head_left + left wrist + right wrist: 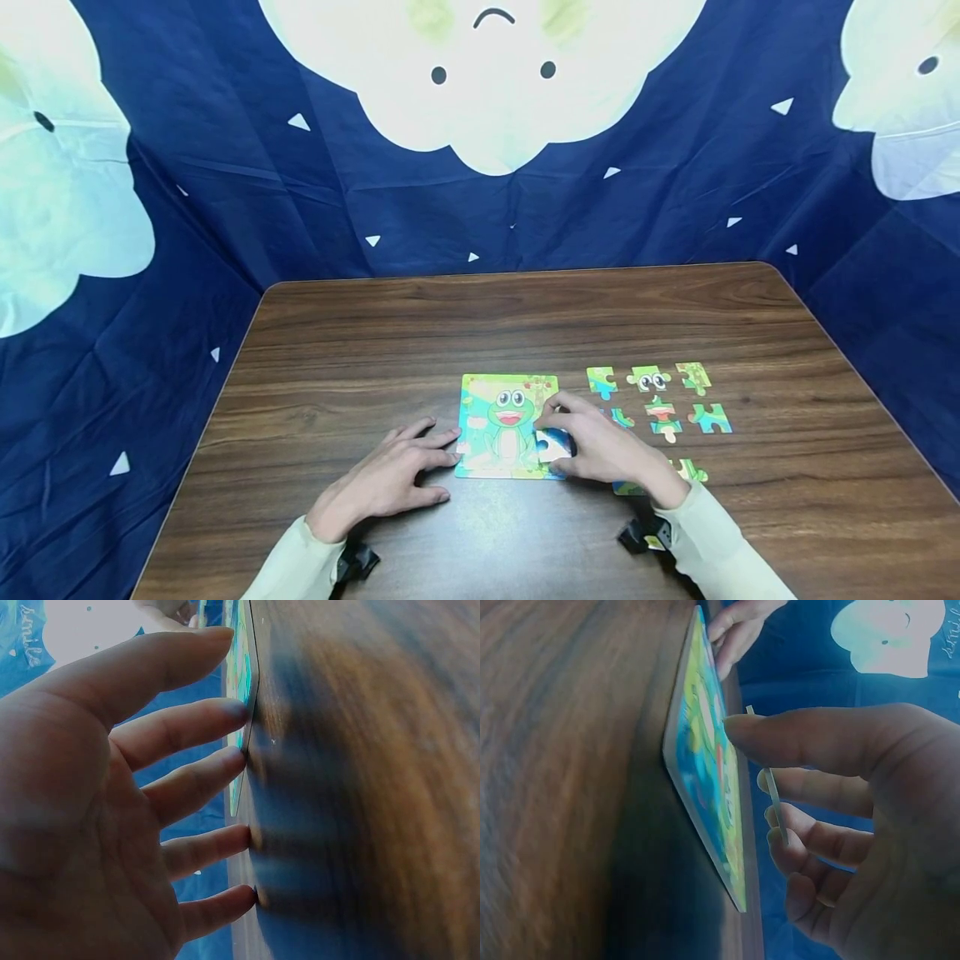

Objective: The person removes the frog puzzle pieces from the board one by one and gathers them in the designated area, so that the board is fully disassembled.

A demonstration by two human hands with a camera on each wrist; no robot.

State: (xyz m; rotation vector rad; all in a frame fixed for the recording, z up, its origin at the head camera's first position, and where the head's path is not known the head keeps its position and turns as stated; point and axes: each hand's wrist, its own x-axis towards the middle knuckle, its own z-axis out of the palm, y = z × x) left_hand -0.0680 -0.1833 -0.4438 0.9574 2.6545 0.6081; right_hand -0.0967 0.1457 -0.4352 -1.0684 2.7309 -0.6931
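Note:
A square puzzle board (480, 446) with a green frog picture lies on the wooden table. At its left edge rest the fingertips of my left hand (393, 475), fingers spread and fairly straight, holding nothing. Over the board's right side, my right hand (600, 442) pinches a puzzle piece (553, 447) between thumb and fingers. The right wrist view shows this thin piece (778, 806) edge-on, raised off the board and tilted. My right fingers partly cover the piece and the board's right edge in the head view.
Several loose puzzle pieces lie in rough rows right of the board, among them an eyes piece (649, 379), a mouth piece (663, 418) and a green-and-blue piece (710, 418). My right forearm partly hides the nearer ones. A blue cloud-print curtain (337, 175) surrounds the table (360, 350).

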